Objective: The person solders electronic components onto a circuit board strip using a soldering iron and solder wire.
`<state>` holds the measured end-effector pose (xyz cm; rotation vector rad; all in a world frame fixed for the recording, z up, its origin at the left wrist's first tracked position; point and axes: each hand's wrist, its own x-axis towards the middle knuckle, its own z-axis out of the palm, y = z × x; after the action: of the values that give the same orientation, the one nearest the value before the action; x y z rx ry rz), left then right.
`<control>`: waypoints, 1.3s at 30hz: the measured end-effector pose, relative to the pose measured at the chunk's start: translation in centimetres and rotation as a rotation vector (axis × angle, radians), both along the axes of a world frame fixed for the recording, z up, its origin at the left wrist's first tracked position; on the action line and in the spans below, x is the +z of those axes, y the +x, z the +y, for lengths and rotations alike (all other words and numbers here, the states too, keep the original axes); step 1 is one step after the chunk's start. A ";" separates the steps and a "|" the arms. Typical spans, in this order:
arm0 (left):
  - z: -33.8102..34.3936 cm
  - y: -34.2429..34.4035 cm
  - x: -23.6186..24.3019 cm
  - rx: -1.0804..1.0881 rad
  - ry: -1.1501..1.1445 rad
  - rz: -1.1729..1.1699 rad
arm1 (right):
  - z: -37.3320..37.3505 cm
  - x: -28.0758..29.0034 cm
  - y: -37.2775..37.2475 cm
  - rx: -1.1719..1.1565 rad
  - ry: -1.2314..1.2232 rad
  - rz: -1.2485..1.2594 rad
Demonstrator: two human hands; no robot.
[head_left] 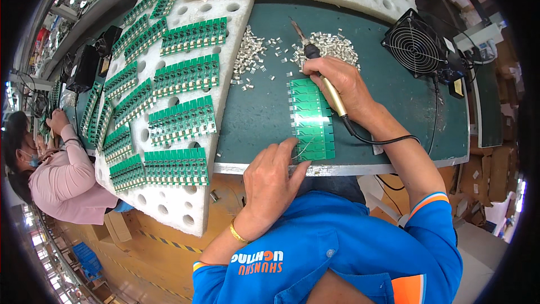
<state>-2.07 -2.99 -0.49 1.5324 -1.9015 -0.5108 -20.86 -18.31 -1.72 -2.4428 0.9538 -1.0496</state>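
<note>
One gold-handled soldering iron lies in the right hand, whose curled fingers grip it above a flat, glossy green circuit panel on the smooth dark-green tabletop; the left hand bends its fingers at the panel's lower left corner, beside a fine pale wire, whether pinched one cannot tell; small whitish connectors heap beyond; round-holed white foam bears green boards.

Circuit board, white connectors on bench

Soldering iron in right hand near pale components, left hand at corner of green circuit board
</note>
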 end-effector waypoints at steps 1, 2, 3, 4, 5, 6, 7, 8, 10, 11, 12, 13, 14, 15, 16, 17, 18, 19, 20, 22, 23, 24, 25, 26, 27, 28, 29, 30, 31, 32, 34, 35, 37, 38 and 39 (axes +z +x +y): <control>-0.1 0.1 0.1 0.000 -0.003 -0.001 | 0.0 0.2 -0.1 -0.007 -0.028 0.015; -0.1 0.2 0.2 -0.015 0.022 0.046 | 0.1 0.4 -0.3 -0.015 -0.057 0.031; -0.2 0.3 0.4 -0.030 0.047 0.092 | 0.3 0.8 -0.5 -0.017 -0.060 0.031; -0.3 0.5 0.9 -0.031 0.043 0.092 | 0.7 1.5 -0.8 -0.030 -0.095 0.034; -0.4 0.7 1.7 0.029 0.142 0.207 | 1.1 2.1 -0.9 -0.040 -0.128 0.035; -0.5 1.0 2.1 0.089 0.240 0.323 | 1.8 2.6 -1.0 -0.038 -0.130 0.033; -0.5 1.2 2.2 0.091 0.236 0.325 | 2.7 3.2 -1.1 -0.052 -0.016 -0.064; -0.6 1.4 2.1 0.094 0.224 0.411 | 3.7 3.6 -1.2 -0.066 0.103 -0.160; -0.8 1.0 2.7 0.070 0.222 0.525 | 5.6 4.1 -0.9 -0.025 0.201 -0.248; -1.0 0.8 2.6 0.074 0.222 0.524 | 6.4 4.2 -0.6 0.018 0.300 -0.337; -1.3 0.7 2.4 0.006 0.182 0.495 | 6.9 4.4 -0.5 0.054 0.345 -0.365; -1.6 0.5 2.3 -0.067 0.143 0.467 | 7.3 4.5 -0.5 0.085 0.387 -0.393; -1.7 0.2 2.3 -0.064 0.178 0.495 | 7.6 4.4 -0.1 0.100 0.361 -0.434; -1.9 0.2 2.2 -0.063 0.180 0.494 | 7.5 4.4 -0.1 0.100 0.362 -0.436; -2.1 0.1 2.0 -0.087 0.144 0.467 | 7.4 4.3 -0.4 0.122 0.276 -0.342; -2.3 0.1 1.9 -0.110 0.109 0.440 | 7.2 4.2 -0.5 0.144 0.190 -0.248; -2.6 0.1 2.0 -0.108 0.111 0.438 | 7.2 3.8 0.4 0.093 0.132 -0.352; -2.8 0.1 2.2 -0.100 0.106 0.438 | 7.2 3.8 0.4 0.092 0.135 -0.353; -2.9 0.1 2.3 -0.092 0.101 0.438 | 7.2 3.7 0.2 0.086 0.122 -0.325; -3.1 0.1 2.3 -0.068 0.098 0.468 | 7.0 3.7 0.1 0.076 0.110 -0.298; -3.1 0.2 2.3 -0.046 0.091 0.499 | 6.8 3.9 0.1 0.083 0.097 -0.273; -3.1 0.3 2.4 -0.048 0.095 0.499 | 6.7 3.9 0.0 0.089 0.083 -0.247; -3.1 0.5 2.6 0.002 0.094 0.510 | 6.5 3.8 0.0 0.085 0.084 -0.246; -3.1 0.7 2.7 0.051 0.092 0.521 | 6.4 3.7 -0.1 0.071 0.098 -0.236; -3.3 0.9 2.6 0.047 0.094 0.524 | 6.3 3.6 -0.2 0.057 0.111 -0.224; -3.5 1.1 2.4 0.093 0.048 0.532 | 6.2 3.7 -0.3 0.058 0.111 -0.222; -3.6 1.2 2.2 0.139 0.001 0.540 | 6.1 3.9 -0.4 0.010 0.099 -0.236; -4.0 1.1 2.0 0.197 -0.052 0.533 | 6.1 4.1 -0.5 -0.038 0.088 -0.251; -4.4 1.1 1.8 0.201 -0.052 0.537 | 6.2 4.1 -0.9 -0.034 0.089 -0.247; -4.9 1.3 1.7 0.273 -0.056 0.483 | 6.5 4.1 -1.5 -0.047 0.147 -0.284; -5.8 1.5 1.0 0.363 -0.098 0.393 | 7.3 4.7 -2.4 -0.082 0.259 -0.308; -6.1 1.5 0.8 0.366 -0.098 0.395 | 7.4 4.7 -2.5 -0.080 0.259 -0.305; -6.7 1.5 0.4 0.378 -0.061 0.410 | 7.5 4.6 -2.5 -0.092 0.251 -0.359; -6.9 1.4 0.3 0.378 -0.061 0.410 | 8.0 4.7 -2.3 -0.165 0.313 -0.354; -7.2 1.3 0.3 0.367 -0.060 0.388 | 7.7 4.6 -2.5 -0.166 0.313 -0.355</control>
<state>-0.74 -10.15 -0.19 1.5641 -1.2978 -0.5316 -23.34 -10.56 2.91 -1.8745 1.1129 -1.2312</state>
